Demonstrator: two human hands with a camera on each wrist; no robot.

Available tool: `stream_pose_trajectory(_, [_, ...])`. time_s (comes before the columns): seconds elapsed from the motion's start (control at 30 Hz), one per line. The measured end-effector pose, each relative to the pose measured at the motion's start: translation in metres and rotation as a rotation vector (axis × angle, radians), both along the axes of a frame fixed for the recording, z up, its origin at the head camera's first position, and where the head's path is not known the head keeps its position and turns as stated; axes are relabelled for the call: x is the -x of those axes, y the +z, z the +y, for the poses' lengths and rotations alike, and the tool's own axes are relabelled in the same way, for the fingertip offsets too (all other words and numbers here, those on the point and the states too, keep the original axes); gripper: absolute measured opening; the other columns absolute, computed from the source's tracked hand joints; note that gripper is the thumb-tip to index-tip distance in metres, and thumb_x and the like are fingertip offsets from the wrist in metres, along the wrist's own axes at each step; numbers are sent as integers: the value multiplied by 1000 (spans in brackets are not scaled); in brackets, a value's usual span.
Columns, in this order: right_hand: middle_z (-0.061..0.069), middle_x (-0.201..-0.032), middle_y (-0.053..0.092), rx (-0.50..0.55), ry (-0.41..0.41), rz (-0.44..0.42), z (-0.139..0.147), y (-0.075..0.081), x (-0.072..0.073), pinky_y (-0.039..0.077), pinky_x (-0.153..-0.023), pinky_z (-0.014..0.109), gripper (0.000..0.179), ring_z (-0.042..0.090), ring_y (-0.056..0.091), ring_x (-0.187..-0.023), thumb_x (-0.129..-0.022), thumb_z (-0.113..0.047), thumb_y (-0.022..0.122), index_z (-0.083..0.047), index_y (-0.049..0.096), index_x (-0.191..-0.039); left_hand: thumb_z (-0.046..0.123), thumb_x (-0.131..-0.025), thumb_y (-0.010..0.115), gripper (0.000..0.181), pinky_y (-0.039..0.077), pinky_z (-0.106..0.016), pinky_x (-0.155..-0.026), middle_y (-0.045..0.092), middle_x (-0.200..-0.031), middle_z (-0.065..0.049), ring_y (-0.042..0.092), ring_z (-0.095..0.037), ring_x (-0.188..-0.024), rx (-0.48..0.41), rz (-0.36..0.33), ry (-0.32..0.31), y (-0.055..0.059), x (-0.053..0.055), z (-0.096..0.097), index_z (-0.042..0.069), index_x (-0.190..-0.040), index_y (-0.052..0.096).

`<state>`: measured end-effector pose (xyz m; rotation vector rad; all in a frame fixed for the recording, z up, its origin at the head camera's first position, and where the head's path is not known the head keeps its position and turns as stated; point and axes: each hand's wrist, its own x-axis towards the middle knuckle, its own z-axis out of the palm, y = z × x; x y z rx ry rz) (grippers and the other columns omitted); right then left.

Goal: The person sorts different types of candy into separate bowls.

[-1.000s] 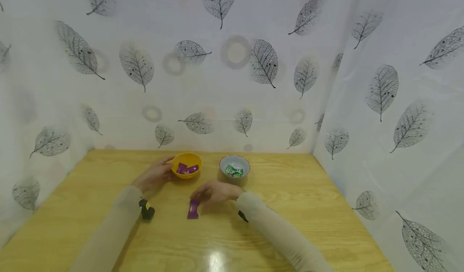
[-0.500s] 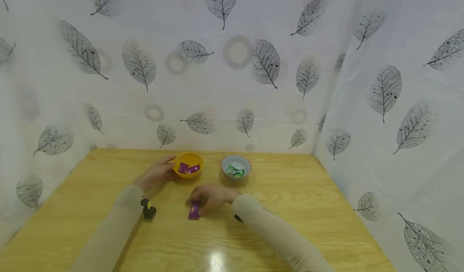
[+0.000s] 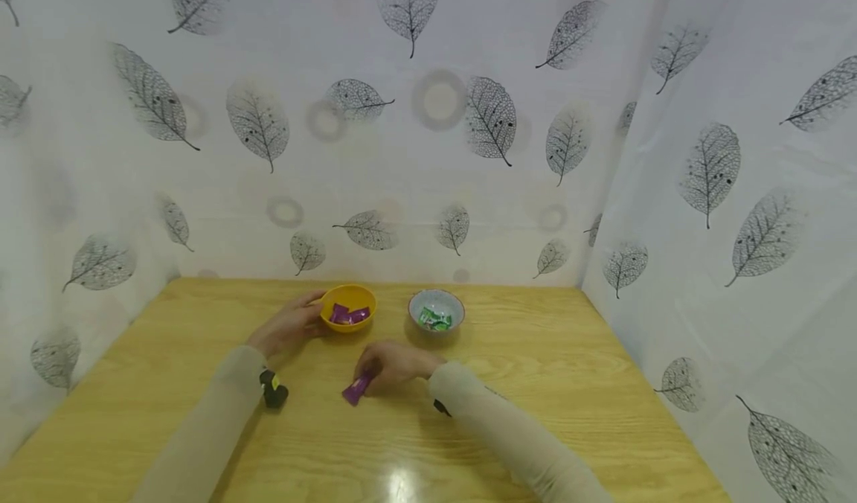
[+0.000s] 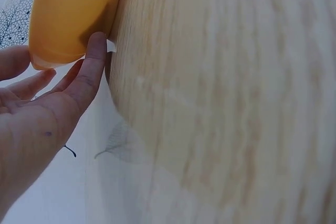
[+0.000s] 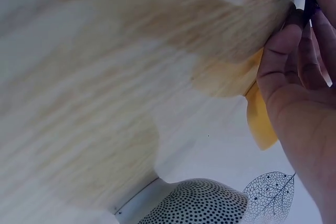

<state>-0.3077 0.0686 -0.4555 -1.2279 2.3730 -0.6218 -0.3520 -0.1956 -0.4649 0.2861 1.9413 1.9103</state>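
My right hand [image 3: 395, 365] pinches a purple-wrapped candy [image 3: 356, 390] low over the table in front of the bowls. In the right wrist view, purple wrapper [image 5: 311, 1] shows between thumb and fingers at the top right corner. My left hand [image 3: 289, 324] is at the left side of a yellow bowl [image 3: 350, 329]. In the left wrist view, nearly straight fingers [image 4: 94, 59] touch the bowl's outer wall, with the thumb by its rim. Several purple candies [image 3: 350, 315] lie inside that bowl.
To the right of the yellow bowl stands a grey bowl [image 3: 437, 298] with several green-wrapped candies [image 3: 434, 318]. Both are near the back of the wooden table [image 3: 535, 384]. A white leaf-print curtain [image 3: 402, 161] hangs behind the table and at its sides.
My right hand has come down onto the purple candy and pinched it; the candy has turned, its near end swinging left. My left hand stays at the yellow bowl.
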Motion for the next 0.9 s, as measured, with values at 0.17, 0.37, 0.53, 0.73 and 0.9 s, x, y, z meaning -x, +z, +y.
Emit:
stream_pose_trajectory(0.17, [-9,-101,68,33,-63,-57,-2,-2,1,51,-83,12,22,-3,61,-89,-85,-16,76,-16,72,-107,18,-109,27,53,39,-49,-113,21,-157,-30,40,-39,-137,-3,-6,5,0,-1,-2,0,-156,10])
stream_pose_trajectory(0.37, [-9,-99,71,78,-88,-77,-1,-3,2,51,-83,13,21,-3,63,-88,-85,-17,76,-16,72,-106,17,-109,27,53,34,-51,-115,19,-158,-29,36,-42,-139,-32,-7,-14,-2,0,-2,0,-156,9])
stream_pose_trajectory(0.53, [-10,-98,73,109,-140,-60,-1,-3,2,51,-82,14,20,-3,63,-87,-86,-18,75,-16,74,-105,15,-108,25,53,36,-50,-114,19,-158,-30,38,-39,-138,-36,-11,-5,-3,0,-2,0,-156,8])
stream_pose_trajectory(0.73, [-13,-94,72,162,-251,-27,-3,-3,2,52,-78,16,17,0,61,-82,-85,-23,77,-20,74,-102,14,-108,25,52,38,-48,-113,21,-157,-30,40,-38,-137,-43,-4,0,-3,0,-1,0,-156,9])
stream_pose_trajectory(0.9, [-12,-95,72,180,-322,-4,-3,1,4,51,-78,17,24,2,61,-84,-83,-29,79,-21,75,-106,14,-108,24,52,37,-49,-114,19,-157,-30,37,-42,-139,-49,-6,-1,-1,-2,-1,-1,-156,9])
